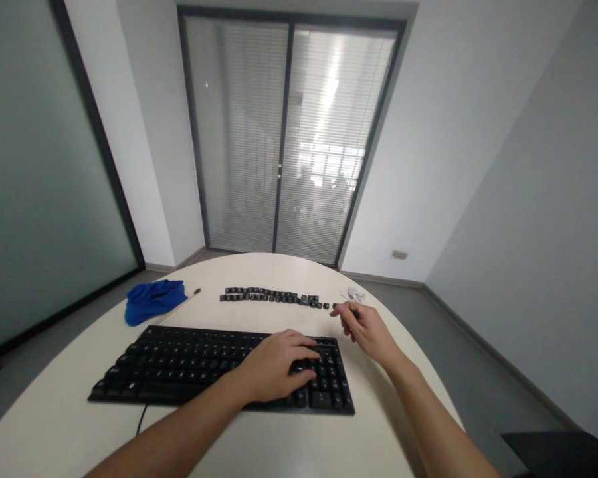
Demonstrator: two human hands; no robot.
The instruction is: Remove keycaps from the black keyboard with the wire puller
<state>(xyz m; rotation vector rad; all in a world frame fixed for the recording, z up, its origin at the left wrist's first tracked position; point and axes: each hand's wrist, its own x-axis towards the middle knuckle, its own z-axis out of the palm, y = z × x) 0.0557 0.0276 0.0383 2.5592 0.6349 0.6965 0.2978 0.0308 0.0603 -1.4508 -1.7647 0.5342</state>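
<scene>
A black keyboard (pixel 194 358) lies across the near part of the round table. My left hand (pixel 279 365) rests palm down on its right half, fingers spread and touching keys near the number pad. Beyond the keyboard, loose black keycaps (pixel 259 295) stand in two rough rows. My right hand (pixel 366 328) is at the right end of these rows, its index finger and thumb close to the last keycap. The fingers are curled, and something small and dark shows at them; I cannot make out what it is.
A blue cloth (pixel 154 300) lies at the table's left, beside a thin brush (pixel 187 299) with a dark tip. Behind my right hand is a small whitish, crumpled item (pixel 353 294). The keyboard's cable (pixel 141 419) runs toward the near edge of the pale table (pixel 279 265).
</scene>
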